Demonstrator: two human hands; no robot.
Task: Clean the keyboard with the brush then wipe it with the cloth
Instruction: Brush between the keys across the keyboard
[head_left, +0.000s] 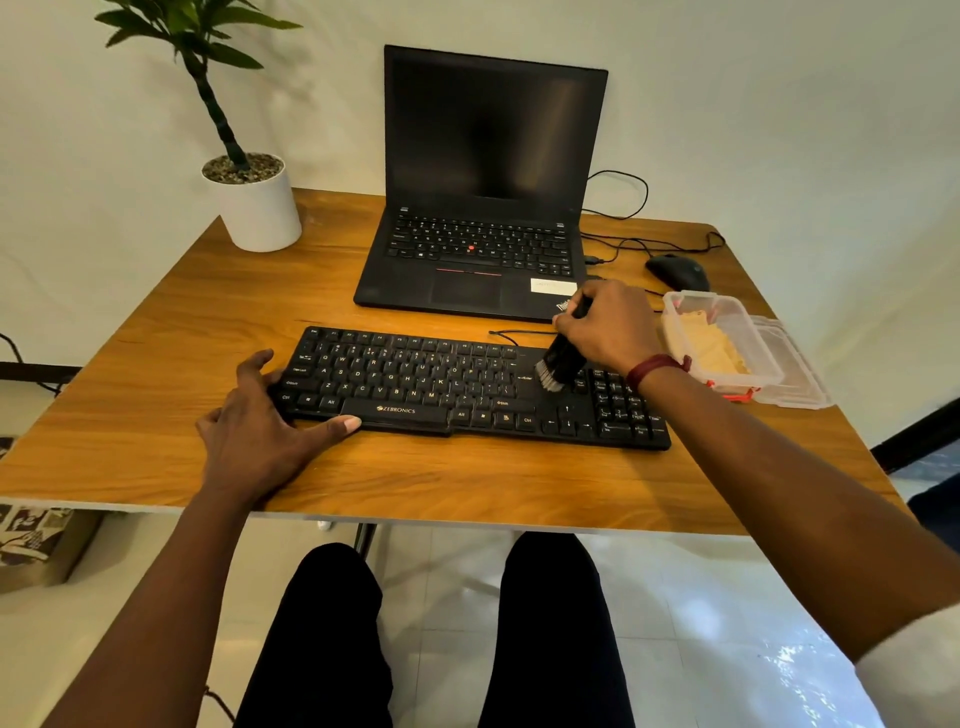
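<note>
Keyboard (467, 389) lies on the wooden table (156, 364) with its long axis running left to right and its front edge toward the person. The right hand (608, 327) has its fingers wrapped around the black handle of the brush (561, 358). The brush is tilted, handle up and away, pale bristles pointing down and left onto the keys just right of Enter. The left hand (249, 421) is spread at the keyboard's left end, thumb laid straight along the front edge by the space bar. Its fingertips seem to rest on the corner keys, gripping nothing. The yellowish cloth (711, 348) sits in a clear container (727, 312) just right of the keyboard.
</note>
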